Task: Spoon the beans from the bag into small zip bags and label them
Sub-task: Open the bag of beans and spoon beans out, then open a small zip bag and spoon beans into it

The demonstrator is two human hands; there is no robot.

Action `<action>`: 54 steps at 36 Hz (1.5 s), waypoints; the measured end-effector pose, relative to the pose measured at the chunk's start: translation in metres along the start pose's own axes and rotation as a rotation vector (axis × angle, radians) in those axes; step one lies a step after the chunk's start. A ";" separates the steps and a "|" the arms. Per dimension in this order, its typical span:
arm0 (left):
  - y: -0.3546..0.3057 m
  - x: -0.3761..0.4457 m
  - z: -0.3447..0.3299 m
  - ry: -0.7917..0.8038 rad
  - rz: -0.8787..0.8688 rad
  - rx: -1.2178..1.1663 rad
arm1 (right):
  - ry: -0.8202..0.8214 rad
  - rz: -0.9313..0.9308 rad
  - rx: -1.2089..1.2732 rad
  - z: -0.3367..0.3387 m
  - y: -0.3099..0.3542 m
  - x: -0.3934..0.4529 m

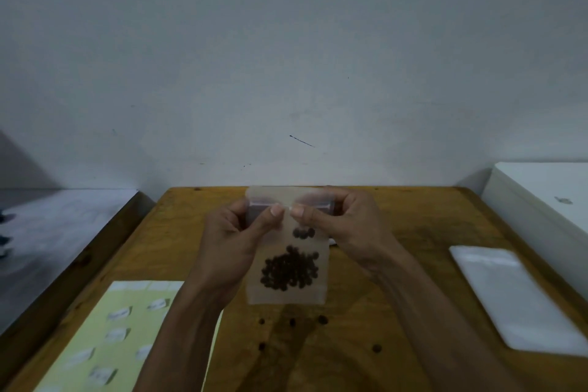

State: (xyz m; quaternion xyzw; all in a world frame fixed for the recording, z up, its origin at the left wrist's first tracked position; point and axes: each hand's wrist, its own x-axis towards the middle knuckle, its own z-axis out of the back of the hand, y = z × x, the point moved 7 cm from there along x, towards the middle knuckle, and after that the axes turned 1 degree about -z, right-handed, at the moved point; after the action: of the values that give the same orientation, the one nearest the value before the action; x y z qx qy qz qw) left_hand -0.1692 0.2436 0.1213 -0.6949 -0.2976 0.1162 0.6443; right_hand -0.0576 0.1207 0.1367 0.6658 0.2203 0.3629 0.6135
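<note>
Small zip bag (286, 291) held upright above the wooden surface (397, 264), beans (289, 269) heaped at its bottom; left hand (229, 248) and right hand (343, 229) pinching its top seal.

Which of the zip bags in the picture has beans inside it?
The zip bag held up by both hands, pinched at its top strip, has dark beans inside. The stack of bags lying flat on the right looks empty.

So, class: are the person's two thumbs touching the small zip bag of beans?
Touching. The head view shows both hands, left and right, pinching the zip bag at its seal, thumbs pressed flat on the plastic.
</note>
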 end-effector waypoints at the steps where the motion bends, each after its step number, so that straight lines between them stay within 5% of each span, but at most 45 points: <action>1: 0.000 -0.002 -0.001 -0.009 0.003 -0.005 | 0.010 -0.013 -0.004 -0.002 -0.001 -0.002; 15: -0.005 -0.027 0.002 -0.093 -0.028 0.021 | -0.012 -0.086 0.048 -0.017 -0.009 -0.025; 36: 0.025 -0.060 0.055 -0.132 0.199 0.087 | -0.074 -0.271 -0.018 -0.024 -0.052 -0.060; 40: 0.049 -0.058 0.075 -0.190 0.252 0.256 | -0.145 -0.338 -0.140 -0.031 -0.076 -0.058; 47: 0.070 -0.043 0.089 -0.246 0.192 0.869 | -0.165 -0.380 -0.709 -0.037 -0.092 -0.049; 54: 0.074 -0.035 0.089 -0.238 0.178 1.073 | -0.163 -0.371 -1.056 -0.045 -0.102 -0.039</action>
State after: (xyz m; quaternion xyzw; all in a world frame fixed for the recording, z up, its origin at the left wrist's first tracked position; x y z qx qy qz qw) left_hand -0.2259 0.2981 0.0290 -0.2740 -0.2074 0.3831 0.8574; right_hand -0.1007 0.1369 0.0278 0.2445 0.0741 0.2571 0.9320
